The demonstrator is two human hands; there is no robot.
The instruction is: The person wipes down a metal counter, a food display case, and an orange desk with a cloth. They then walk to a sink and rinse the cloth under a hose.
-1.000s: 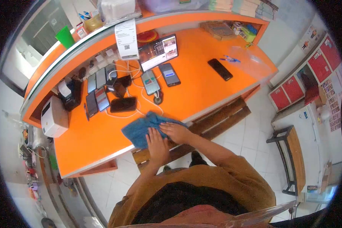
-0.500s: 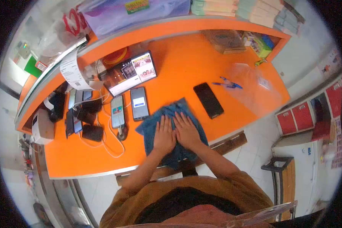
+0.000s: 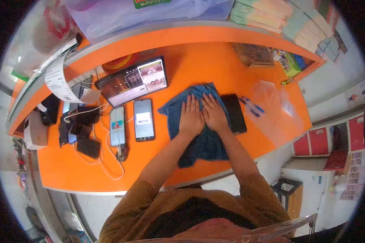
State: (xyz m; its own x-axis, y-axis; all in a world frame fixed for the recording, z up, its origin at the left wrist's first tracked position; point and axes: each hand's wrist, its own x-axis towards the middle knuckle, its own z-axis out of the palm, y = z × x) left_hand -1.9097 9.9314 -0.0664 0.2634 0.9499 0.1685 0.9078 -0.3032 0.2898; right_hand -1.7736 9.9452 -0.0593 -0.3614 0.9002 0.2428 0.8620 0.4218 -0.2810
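Observation:
A blue cloth [image 3: 202,143] lies spread on the orange desk [image 3: 150,166]. Both my left hand [image 3: 192,117] and my right hand [image 3: 215,113] rest flat on it, side by side, with fingers stretched forward and thumbs close together. The cloth's right edge meets a dark phone or tablet [image 3: 236,115]. To the left of the cloth lies a phone with a lit screen [image 3: 144,121], and beyond it a second phone [image 3: 117,125] with a cable.
A tablet [image 3: 134,81] stands propped at the back. Blue pens [image 3: 253,107] and a clear plastic bag [image 3: 271,109] lie at the right. Cables and several dark devices are at the left, near a white box [image 3: 35,131]. A wooden box [image 3: 253,54] sits under the shelf.
Both my hands and the cloth have moved forward over the desk, away from my body. The cloth now reaches the dark device on its right. The camera view has shifted too.

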